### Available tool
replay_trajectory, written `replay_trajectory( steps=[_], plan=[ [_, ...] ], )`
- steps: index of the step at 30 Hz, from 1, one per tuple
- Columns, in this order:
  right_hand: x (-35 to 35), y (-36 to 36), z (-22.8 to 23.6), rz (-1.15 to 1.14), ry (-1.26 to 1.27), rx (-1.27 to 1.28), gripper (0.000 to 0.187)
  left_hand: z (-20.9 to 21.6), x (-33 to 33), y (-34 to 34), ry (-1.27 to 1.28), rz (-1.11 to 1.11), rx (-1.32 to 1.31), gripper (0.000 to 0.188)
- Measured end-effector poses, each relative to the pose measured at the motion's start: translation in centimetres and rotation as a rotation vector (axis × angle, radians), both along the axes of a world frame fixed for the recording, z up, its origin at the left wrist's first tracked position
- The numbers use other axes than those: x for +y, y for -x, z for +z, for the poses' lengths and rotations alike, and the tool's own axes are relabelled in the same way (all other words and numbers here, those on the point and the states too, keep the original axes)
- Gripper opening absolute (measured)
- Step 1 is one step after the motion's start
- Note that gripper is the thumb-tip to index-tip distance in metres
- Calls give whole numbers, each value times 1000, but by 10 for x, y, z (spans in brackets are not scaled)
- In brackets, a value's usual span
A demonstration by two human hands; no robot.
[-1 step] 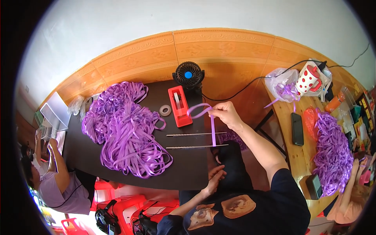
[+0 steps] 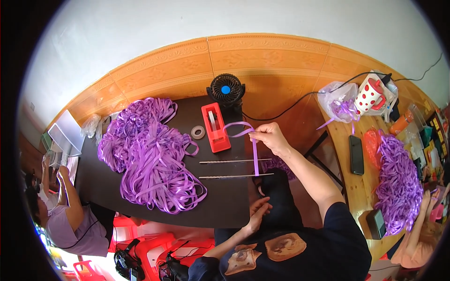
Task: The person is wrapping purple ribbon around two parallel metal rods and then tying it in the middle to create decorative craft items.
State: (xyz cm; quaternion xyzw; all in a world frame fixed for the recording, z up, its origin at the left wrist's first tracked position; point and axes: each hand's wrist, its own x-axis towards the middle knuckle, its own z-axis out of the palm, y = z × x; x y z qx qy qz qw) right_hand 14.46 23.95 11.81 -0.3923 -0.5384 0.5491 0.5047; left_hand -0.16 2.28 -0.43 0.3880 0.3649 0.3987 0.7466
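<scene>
My right hand [image 2: 271,139], past the table's right edge, pinches a narrow purple ribbon [image 2: 256,154]. A loop of it bends left from the fingertips over the end of the red tape dispenser [image 2: 215,129]; one length hangs down across the upper thin metal rod [image 2: 229,162] to the lower rod [image 2: 225,177]. Both rods lie side by side and stick out past the edge. My left hand [image 2: 258,213] rests low by my lap near the table corner, fingers loosely extended and apart, with nothing visible in them. A large heap of purple ribbon loops [image 2: 154,159] covers the table's left part.
A tape roll [image 2: 198,132] and a black fan [image 2: 225,90] are on the dark table [image 2: 220,208]. The wooden table [image 2: 351,196] at right bears a phone [image 2: 356,154], a dotted mug [image 2: 370,97] and more ribbon [image 2: 398,185]. People sit at both sides.
</scene>
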Motion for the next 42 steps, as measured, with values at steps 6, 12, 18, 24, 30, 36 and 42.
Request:
replay_trajectory(
  steps=[6,12,18,24,30,36,42],
  plan=[
    [8,-4,-42,-30,136,-55,12,14,20,-19,38,93,23,35],
    [-7,-2,-70,-33,261,-148,10,0,61,-40,-335,473,292,34],
    [-59,16,-77,-101,629,41,19,38,96,-57,-559,740,424,32],
    [-99,19,-98,-115,720,403,16,29,91,-58,-354,712,198,20],
    [-129,-17,-130,89,820,29,14,25,57,-50,-177,563,149,22],
    [-169,-27,-130,-213,238,-92,18,28,16,-40,-132,503,212,23],
    [-188,-14,-97,-37,262,184,22,30,-9,-20,-52,409,92,21]
  ],
)
